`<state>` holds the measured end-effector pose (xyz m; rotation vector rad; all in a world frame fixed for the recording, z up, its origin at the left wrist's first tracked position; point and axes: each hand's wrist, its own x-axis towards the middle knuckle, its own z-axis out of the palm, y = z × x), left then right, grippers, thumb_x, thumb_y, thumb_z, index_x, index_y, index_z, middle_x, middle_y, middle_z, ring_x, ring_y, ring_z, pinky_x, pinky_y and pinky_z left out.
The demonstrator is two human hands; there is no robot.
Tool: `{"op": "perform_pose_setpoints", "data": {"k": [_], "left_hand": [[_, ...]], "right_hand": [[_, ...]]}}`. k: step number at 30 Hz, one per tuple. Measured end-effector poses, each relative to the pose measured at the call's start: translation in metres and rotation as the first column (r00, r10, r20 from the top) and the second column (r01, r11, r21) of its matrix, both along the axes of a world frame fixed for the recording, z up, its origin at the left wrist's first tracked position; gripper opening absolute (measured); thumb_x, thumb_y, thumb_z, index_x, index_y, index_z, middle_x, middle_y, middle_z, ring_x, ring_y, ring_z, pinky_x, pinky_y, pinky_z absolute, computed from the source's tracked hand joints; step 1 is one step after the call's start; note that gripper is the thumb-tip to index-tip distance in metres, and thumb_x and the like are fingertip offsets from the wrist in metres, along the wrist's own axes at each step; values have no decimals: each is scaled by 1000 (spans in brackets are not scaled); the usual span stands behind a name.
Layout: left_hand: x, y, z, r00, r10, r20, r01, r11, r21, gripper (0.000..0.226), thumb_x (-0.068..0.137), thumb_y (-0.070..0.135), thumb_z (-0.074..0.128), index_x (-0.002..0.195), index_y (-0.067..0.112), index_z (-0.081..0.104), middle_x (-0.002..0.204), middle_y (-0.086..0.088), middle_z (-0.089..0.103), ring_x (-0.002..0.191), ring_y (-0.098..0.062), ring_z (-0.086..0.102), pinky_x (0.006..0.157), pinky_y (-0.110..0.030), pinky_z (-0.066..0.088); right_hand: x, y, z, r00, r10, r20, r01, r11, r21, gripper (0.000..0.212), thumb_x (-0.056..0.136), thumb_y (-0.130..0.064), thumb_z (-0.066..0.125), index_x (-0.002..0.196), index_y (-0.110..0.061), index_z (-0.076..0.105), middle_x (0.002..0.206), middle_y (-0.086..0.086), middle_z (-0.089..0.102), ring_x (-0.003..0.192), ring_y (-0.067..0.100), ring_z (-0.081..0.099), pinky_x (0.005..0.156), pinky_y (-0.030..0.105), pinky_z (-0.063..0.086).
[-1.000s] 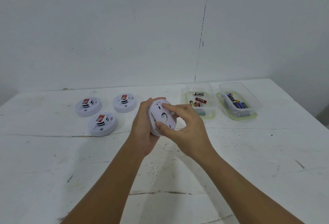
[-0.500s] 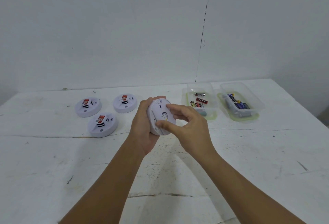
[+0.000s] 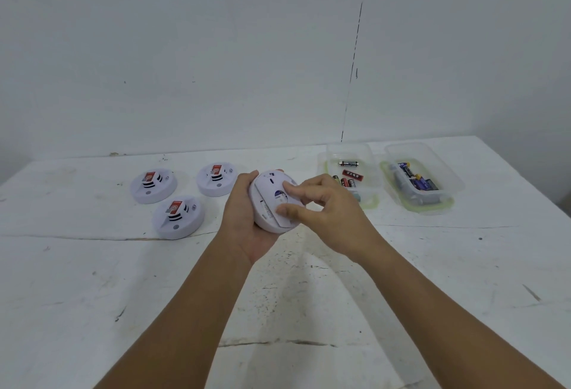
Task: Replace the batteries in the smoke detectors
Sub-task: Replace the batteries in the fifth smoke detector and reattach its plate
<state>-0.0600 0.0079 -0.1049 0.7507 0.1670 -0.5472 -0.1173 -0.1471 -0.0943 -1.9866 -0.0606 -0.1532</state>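
Note:
My left hand [image 3: 247, 218] grips a round white smoke detector [image 3: 268, 200] above the table, its back turned towards me. My right hand [image 3: 327, 215] pinches the flat cover on that back between thumb and forefinger. Three more white smoke detectors with red labels lie face up on the table to the left: one at the far left [image 3: 153, 185], one in front of it [image 3: 179, 217] and one further right [image 3: 217, 179].
Two clear plastic tubs stand at the back right of the white table [image 3: 92, 280]: the left tub [image 3: 352, 153] holds red and black batteries, the right tub [image 3: 432, 178] holds blue ones. A white wall rises behind the table.
The detector has tilted so its back faces me more, and my right thumb and forefinger have shifted lower on its back cover.

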Motion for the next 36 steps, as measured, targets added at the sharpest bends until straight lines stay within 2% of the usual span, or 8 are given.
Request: {"op": "perform_pose_setpoints", "data": {"k": [4, 8, 14, 20, 23, 26, 30, 36], "left_hand": [[2, 2, 1, 998, -55, 9, 55, 998, -25, 40, 97, 41, 50, 117, 11, 67, 116, -21, 69, 108, -41, 68, 105, -52, 45], [5, 1, 1, 998, -69, 7, 69, 997, -25, 40, 97, 42, 52, 121, 14, 66, 134, -23, 63, 130, -44, 59, 108, -54, 44], [2, -1, 7, 997, -74, 30, 73, 997, 7, 39, 100, 42, 48, 113, 12, 69, 117, -23, 72, 105, -46, 72, 88, -50, 53], [4, -1, 9, 1000, -14, 13, 14, 998, 58, 38, 99, 42, 48, 109, 13, 71, 116, -18, 67, 117, -43, 60, 103, -51, 45], [3, -2, 10, 1000, 12, 14, -13, 997, 80, 36, 99, 41, 49, 110, 14, 69, 115, -17, 65, 115, -39, 58, 109, -50, 42], [1, -5, 9, 999, 24, 26, -27, 994, 104, 35, 99, 43, 51, 110, 14, 68, 115, -15, 64, 111, -36, 60, 98, -47, 51], [-2, -6, 10, 999, 27, 44, -34, 988, 152, 36, 100, 44, 51, 108, 14, 69, 103, -13, 70, 93, -32, 68, 78, -40, 58], [-2, -5, 11, 994, 56, 93, -78, 965, 251, 36, 97, 45, 55, 113, 15, 69, 108, -16, 68, 100, -36, 66, 84, -47, 56]], "right_hand": [[5, -12, 9, 995, 79, -54, -78, 997, 20, 40, 81, -32, 89, 119, -33, 79, 112, -10, 64, 104, -3, 65, 99, 19, 48], [10, -16, 9, 996, 75, -48, -72, 996, 56, 42, 76, -25, 93, 116, -30, 80, 107, -7, 69, 96, 0, 69, 91, 18, 51], [9, -17, 1, 999, 46, 2, -46, 997, 65, 43, 72, -28, 95, 113, -32, 81, 105, -8, 74, 91, 5, 72, 95, 24, 54], [10, -18, 9, 998, 62, -2, -62, 998, 3, 38, 78, -31, 91, 114, -32, 81, 106, -10, 69, 93, 0, 69, 86, 14, 48], [9, -17, 13, 998, 62, -8, -62, 998, -33, 33, 79, -39, 89, 111, -34, 82, 106, -12, 70, 93, -3, 67, 81, 9, 46], [7, -12, 13, 1000, 9, 14, -8, 999, -35, 33, 77, -51, 87, 105, -34, 83, 102, -17, 73, 89, -2, 68, 77, 8, 47], [8, -6, 11, 999, -54, 4, 54, 998, -13, 35, 73, -47, 92, 101, -29, 82, 95, -15, 76, 81, 5, 71, 73, 15, 50], [-1, -1, 14, 997, -78, -23, 77, 997, -31, 46, 70, -60, 88, 107, -35, 77, 99, -16, 73, 82, -1, 70, 71, 16, 53]]}}
